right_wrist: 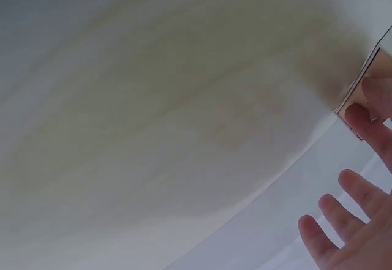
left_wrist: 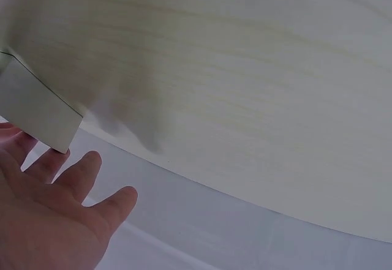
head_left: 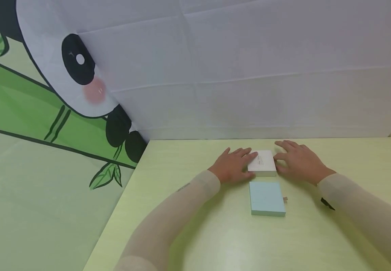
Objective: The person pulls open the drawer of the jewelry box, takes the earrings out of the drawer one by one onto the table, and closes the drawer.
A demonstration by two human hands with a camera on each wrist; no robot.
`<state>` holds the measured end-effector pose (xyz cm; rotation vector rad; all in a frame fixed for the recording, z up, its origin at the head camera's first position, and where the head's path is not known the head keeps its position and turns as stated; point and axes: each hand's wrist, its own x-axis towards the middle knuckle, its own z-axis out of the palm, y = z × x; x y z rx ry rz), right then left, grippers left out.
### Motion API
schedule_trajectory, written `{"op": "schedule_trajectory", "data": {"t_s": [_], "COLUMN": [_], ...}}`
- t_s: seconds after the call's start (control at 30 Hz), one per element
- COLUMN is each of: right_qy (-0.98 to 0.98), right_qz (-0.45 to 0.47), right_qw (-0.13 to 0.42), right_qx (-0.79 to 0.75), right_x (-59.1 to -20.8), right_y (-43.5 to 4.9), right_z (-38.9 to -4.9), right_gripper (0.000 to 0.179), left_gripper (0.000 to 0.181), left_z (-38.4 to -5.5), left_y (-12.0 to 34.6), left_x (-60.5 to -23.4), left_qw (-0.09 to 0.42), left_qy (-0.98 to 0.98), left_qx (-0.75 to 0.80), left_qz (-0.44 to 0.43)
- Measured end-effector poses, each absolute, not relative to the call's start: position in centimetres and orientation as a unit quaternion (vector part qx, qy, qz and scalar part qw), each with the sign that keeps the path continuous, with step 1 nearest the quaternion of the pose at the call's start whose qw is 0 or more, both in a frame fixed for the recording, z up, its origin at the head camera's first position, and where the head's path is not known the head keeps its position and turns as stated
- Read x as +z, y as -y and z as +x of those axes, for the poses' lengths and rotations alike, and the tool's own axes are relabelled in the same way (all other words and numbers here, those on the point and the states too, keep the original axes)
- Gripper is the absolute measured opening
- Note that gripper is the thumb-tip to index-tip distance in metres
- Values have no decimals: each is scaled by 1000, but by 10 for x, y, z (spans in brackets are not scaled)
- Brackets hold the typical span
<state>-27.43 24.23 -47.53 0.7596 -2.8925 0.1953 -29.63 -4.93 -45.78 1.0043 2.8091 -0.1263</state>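
A small flat white box (head_left: pixel 262 162) with fine print on its lid lies toward the table's far side. At its left end, my left hand (head_left: pixel 232 165) holds it, one finger over the top and the thumb by the near corner. In the left wrist view, fingertips meet the edge of the white box (left_wrist: pixel 40 105); other fingers spread past it. From the right, my right hand (head_left: pixel 298 162) touches the box's end with thumb and index finger, other fingers extended. That brown end (right_wrist: pixel 372 92) shows in the right wrist view. Nearer me lies a light blue box (head_left: pixel 267 198).
A small brown tab (head_left: pixel 285 199) sticks out of the blue box's right side. Both boxes lie on a pale wooden table (head_left: pixel 229 229). A white cloth (head_left: pixel 249 75) hangs behind its far edge, with a panda and bamboo print at left.
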Motion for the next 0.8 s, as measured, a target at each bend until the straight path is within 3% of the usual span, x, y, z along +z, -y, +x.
{"op": "schedule_trajectory", "data": {"t_s": [0.8], "right_qy": [950], "right_qz": [280], "right_qw": [103], "right_qx": [91], "right_x": [-478], "right_y": [-248], "right_z": [-297], "right_gripper": [12], "left_gripper": [84], "left_z": [-312], "left_y": [39], "left_x": [-464], "left_qw": [78], "left_qy": [-944], "left_qx": [-51], "left_qz": [316]}}
